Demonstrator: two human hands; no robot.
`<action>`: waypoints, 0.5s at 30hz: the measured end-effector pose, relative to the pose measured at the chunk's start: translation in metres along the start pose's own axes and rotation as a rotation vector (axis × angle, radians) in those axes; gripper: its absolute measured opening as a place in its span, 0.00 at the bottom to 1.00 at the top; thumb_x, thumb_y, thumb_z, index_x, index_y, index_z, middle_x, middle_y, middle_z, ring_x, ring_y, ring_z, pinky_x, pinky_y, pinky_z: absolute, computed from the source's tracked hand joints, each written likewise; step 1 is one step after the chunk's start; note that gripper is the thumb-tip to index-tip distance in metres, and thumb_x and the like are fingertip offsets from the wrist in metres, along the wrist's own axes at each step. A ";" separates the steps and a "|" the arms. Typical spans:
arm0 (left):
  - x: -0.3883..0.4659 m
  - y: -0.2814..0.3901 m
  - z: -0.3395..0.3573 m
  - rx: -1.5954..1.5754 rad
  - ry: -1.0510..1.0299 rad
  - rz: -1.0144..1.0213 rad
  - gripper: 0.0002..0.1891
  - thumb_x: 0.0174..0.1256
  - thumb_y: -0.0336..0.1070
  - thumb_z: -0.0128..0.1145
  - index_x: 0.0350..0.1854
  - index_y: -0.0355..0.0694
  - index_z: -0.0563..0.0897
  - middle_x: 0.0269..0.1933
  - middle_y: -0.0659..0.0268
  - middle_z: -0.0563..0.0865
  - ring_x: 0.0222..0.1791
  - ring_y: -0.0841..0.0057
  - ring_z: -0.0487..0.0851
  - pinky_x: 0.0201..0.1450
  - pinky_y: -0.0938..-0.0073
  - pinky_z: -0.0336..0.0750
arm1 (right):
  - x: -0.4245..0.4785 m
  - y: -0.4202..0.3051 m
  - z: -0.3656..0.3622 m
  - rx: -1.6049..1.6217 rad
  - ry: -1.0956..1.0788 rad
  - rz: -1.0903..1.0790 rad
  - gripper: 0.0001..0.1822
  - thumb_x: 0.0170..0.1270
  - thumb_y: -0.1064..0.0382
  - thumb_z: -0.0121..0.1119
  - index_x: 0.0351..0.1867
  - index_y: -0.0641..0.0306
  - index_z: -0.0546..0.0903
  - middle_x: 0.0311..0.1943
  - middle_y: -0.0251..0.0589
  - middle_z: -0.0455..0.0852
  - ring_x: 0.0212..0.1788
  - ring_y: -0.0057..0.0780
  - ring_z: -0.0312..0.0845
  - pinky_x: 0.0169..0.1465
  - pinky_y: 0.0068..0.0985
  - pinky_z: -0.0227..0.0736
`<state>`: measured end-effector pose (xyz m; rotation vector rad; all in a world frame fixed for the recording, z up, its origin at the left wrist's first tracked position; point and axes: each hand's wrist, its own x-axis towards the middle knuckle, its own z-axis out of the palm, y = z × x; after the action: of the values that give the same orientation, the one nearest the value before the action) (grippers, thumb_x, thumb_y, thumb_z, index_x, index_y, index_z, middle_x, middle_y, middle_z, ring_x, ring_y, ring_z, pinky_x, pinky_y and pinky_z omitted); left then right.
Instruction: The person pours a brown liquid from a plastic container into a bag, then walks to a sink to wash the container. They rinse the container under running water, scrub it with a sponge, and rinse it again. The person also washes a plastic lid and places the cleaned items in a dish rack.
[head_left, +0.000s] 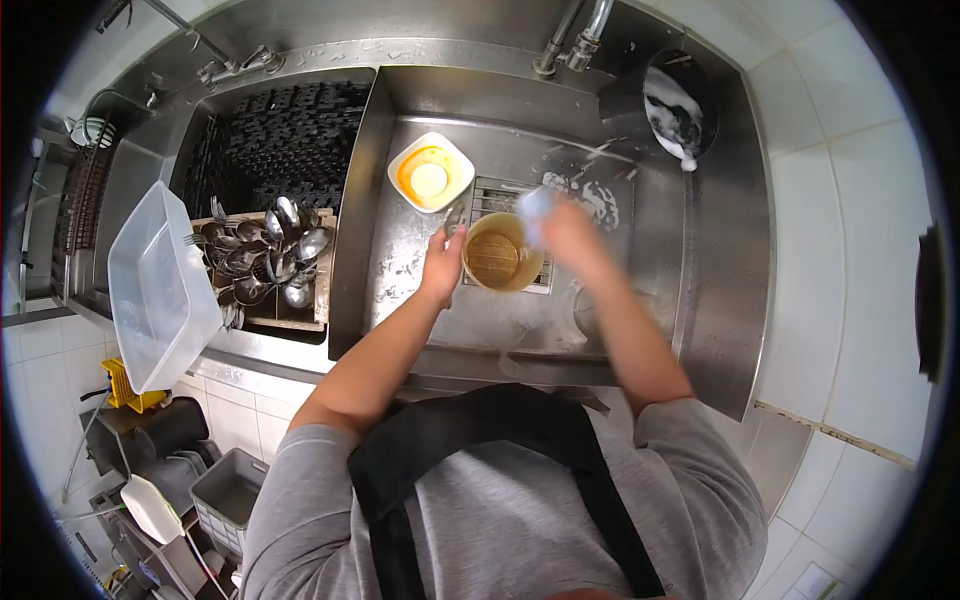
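My left hand (442, 262) grips the left side of a round beige container (495, 255), its thumb near the rim and the other fingers partly hidden. The container's mouth faces up over the metal drain grate (499, 196) of the sink basin. In my right hand (571, 231), blurred by motion, is a light-blue cloth or sponge (534, 208), at the container's right rim. A pale square-rimmed bowl (431, 172) with orange residue sits in the basin to the upper left. Some clear round item (586, 311) lies partly hidden behind my right forearm.
A black pot (673, 112) with white foam stands at the right back. Left of the divider (360, 210) are black mats (285, 135) and a rack of metal spoons and forks (274, 251). A translucent plastic tub (161, 289) leans beside it. Taps (570, 52) rise at the back.
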<state>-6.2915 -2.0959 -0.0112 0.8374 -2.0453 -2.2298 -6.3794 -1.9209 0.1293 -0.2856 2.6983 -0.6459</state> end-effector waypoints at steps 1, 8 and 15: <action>0.004 -0.012 0.005 -0.058 0.033 -0.006 0.22 0.70 0.47 0.52 0.58 0.37 0.75 0.49 0.61 0.79 0.51 0.73 0.74 0.61 0.72 0.65 | -0.006 -0.014 0.035 -0.124 -0.100 -0.094 0.16 0.58 0.64 0.56 0.45 0.71 0.77 0.43 0.56 0.83 0.44 0.47 0.81 0.48 0.39 0.75; 0.004 0.015 0.002 0.542 -0.062 0.307 0.15 0.69 0.39 0.49 0.55 0.46 0.78 0.51 0.48 0.77 0.50 0.52 0.77 0.54 0.61 0.72 | -0.012 0.019 0.118 0.024 -0.277 -0.616 0.10 0.56 0.67 0.57 0.36 0.72 0.80 0.42 0.56 0.82 0.50 0.47 0.77 0.54 0.42 0.70; 0.008 0.036 0.003 0.758 -0.252 0.408 0.17 0.59 0.26 0.49 0.50 0.46 0.80 0.46 0.54 0.79 0.47 0.54 0.79 0.48 0.59 0.75 | -0.002 0.023 0.040 -0.869 -0.205 -1.030 0.08 0.52 0.67 0.58 0.32 0.61 0.85 0.42 0.40 0.83 0.54 0.34 0.75 0.56 0.33 0.69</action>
<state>-6.3120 -2.1018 0.0190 0.0820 -2.8944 -1.3940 -6.3651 -1.9166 0.0856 -1.8679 2.2969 0.3937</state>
